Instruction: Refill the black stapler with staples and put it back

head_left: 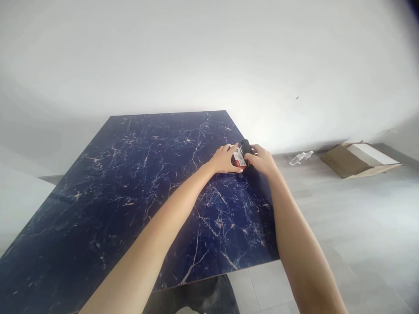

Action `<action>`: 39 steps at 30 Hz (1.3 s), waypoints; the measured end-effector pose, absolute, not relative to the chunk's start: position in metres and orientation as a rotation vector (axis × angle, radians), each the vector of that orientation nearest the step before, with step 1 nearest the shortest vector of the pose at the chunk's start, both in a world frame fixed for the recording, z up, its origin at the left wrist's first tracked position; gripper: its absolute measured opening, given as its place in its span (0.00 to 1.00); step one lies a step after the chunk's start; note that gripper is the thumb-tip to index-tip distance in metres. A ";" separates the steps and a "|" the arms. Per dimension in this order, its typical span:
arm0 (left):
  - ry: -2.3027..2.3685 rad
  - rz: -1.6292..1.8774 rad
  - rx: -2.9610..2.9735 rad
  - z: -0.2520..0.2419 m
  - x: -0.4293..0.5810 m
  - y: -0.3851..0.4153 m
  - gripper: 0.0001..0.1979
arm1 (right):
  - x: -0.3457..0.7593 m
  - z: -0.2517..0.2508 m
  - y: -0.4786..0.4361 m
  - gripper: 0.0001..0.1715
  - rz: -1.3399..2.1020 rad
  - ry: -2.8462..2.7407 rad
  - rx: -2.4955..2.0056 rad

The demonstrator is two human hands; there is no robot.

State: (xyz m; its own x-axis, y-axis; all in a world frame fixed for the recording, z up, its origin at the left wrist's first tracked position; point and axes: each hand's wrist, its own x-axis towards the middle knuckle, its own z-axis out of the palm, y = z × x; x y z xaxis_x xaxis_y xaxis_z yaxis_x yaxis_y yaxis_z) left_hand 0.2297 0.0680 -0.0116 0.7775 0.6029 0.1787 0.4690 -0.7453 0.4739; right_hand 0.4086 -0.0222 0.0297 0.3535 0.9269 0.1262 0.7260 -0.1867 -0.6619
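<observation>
A large dark blue marble-patterned slab (131, 192) lies flat in front of me. Near its far right edge both my hands meet on a small black, red and white device (241, 156). My left hand (224, 160) rests on the slab with its fingers curled against the device's left side. My right hand (262, 160) grips the device from the right, fingers wrapped round its black top. What the device is I cannot make out.
A white wall stands behind the slab. To the right is grey tiled floor, with a clear plastic bottle (300, 158) lying near the wall and an opened flat cardboard box (358, 160) farther right. A dark support (196, 296) shows under the slab's near edge.
</observation>
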 end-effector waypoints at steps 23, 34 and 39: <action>0.844 0.764 2.720 0.001 0.029 -0.027 0.15 | 0.252 0.010 -0.052 0.18 -0.030 -1.987 -1.198; 1.164 0.627 2.754 -0.002 -0.011 -0.017 0.20 | 0.167 -0.002 -0.033 0.27 0.180 -2.264 -1.027; 1.178 0.566 2.779 -0.002 -0.010 -0.018 0.21 | 0.167 -0.005 -0.032 0.27 0.198 -2.253 -1.055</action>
State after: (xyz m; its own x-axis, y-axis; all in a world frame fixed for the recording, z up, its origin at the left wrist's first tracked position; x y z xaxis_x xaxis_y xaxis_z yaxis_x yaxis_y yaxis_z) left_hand -0.0098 -0.0184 -0.0021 0.6381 0.7067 0.3057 0.6806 -0.7033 0.2052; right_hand 0.1671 -0.0320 -0.0049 -0.4773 0.7341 0.4829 0.6389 0.6672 -0.3828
